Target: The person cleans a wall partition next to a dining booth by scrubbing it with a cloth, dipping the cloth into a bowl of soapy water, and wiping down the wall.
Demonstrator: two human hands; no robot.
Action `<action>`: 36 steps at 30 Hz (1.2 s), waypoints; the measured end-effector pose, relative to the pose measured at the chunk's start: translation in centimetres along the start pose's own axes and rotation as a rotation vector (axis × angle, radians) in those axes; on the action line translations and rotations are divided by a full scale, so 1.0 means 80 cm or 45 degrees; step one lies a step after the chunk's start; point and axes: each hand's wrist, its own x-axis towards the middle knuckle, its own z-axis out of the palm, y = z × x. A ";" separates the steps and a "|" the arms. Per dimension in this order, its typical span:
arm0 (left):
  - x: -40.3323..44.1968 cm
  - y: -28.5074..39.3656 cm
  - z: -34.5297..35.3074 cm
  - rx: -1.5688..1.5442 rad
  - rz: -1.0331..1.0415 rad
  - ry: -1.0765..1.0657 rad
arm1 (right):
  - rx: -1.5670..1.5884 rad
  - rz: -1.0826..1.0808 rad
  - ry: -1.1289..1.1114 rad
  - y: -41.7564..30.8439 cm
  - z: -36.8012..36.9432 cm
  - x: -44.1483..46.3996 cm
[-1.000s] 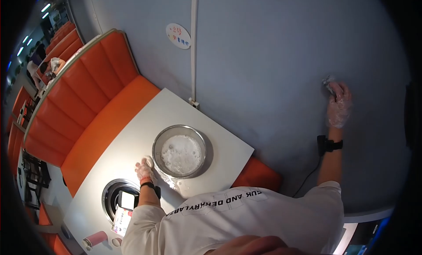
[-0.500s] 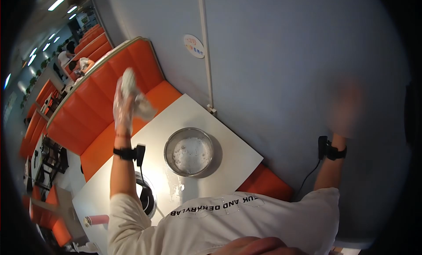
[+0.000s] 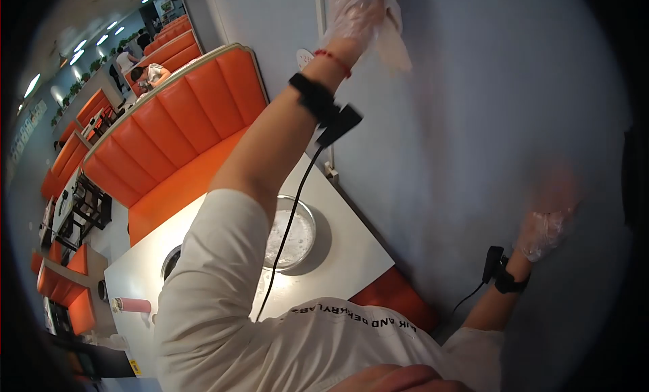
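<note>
High on the grey-blue wall (image 3: 466, 114), my left hand (image 3: 355, 16) in a clear plastic glove is closed on a pale cloth (image 3: 393, 43). One corner of the cloth hangs down beside the fingers, which are partly cut off by the top edge. My right hand (image 3: 546, 219), also gloved, is raised at the right in front of the wall. Its fingers are blurred, and I cannot tell whether they touch the wall. Below my left arm, a round metal basin (image 3: 307, 246) with sudsy water stands on the white table (image 3: 351, 229), partly hidden by the arm.
An orange booth seat (image 3: 182, 121) borders the table's far side. A pink cylinder (image 3: 132, 305) lies near the table's left edge. Black devices are strapped to both wrists, and a cable (image 3: 292, 219) hangs from the left one. Further booths and people are in the background.
My left hand has swung up and right from over the booth to the wall, carrying the cloth. My right hand has moved slightly lower and outward.
</note>
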 end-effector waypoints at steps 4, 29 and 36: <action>0.028 0.040 0.010 -1.516 -0.983 -0.258 | -0.133 0.026 -0.045 -0.012 -0.006 0.005; -0.079 0.003 0.012 -0.615 -0.342 -0.031 | 0.048 0.054 -0.001 -0.007 -0.004 0.000; -0.216 0.032 0.025 -0.254 -0.383 -0.260 | 0.057 0.110 0.006 -0.006 0.002 -0.005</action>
